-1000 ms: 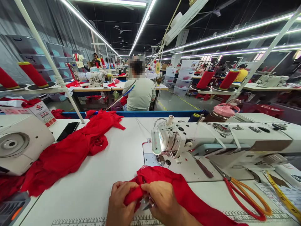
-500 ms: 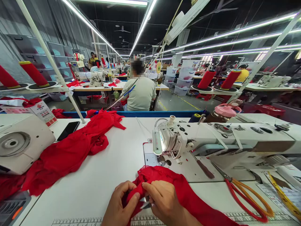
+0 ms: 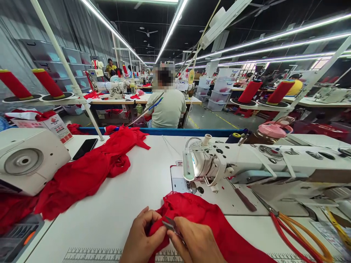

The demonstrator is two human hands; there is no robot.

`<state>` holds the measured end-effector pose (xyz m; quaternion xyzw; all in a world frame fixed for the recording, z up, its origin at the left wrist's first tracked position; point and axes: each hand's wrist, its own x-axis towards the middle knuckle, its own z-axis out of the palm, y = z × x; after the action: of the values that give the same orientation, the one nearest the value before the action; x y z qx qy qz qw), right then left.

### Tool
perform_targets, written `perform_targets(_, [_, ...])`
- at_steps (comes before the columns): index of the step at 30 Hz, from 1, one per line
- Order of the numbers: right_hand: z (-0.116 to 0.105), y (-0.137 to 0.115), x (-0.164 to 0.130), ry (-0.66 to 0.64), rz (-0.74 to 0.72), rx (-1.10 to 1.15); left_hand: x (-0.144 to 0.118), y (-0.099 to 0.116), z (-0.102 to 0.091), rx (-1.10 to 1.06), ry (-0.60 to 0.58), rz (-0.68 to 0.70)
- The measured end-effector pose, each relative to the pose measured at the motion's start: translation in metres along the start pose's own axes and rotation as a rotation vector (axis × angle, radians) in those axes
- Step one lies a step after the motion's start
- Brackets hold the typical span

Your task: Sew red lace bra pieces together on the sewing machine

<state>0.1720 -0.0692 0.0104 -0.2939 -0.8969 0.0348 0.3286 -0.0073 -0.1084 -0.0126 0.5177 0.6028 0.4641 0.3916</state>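
A red lace garment (image 3: pixel 200 219) is laid on the white table (image 3: pixel 137 190), right in front of the sewing machine (image 3: pixel 246 164). Its near edge is pinched shut by the left hand (image 3: pixel 141 239), while small thread snips (image 3: pixel 170 224) are gripped in the right hand (image 3: pixel 196 243) (blades probably touching the fabric, hard to tell). Red-handled scissors (image 3: pixel 296 233) are parked off to the right.

Garment factory, sewing floor. An industrial sewing machine (image 3: pixel 246 164) is mounted on a long white table (image 3: pixel 131 197); red fabric pieces (image 3: pixel 87 175) are heaped left of the machine. Red thread cones (image 3: pixel 249 91) are racked behind it. Further machine tables, a seated worker (image 3: pixel 166 106) and strip lights (image 3: pixel 170 29) are seen beyond.
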Motion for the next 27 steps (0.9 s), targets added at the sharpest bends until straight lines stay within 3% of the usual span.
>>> perform_targets(11, [-0.003,0.000,0.001,-0.034,-0.035,-0.002,0.001,0.001,0.001,-0.020,0.016,-0.019])
perform_targets(18, [-0.004,-0.001,0.002,-0.064,-0.028,-0.018,0.001,0.016,-0.008,0.047,-0.112,-0.067])
perform_targets(27, [-0.009,-0.001,0.006,-0.099,-0.030,0.009,0.002,0.018,-0.007,0.077,-0.127,-0.080])
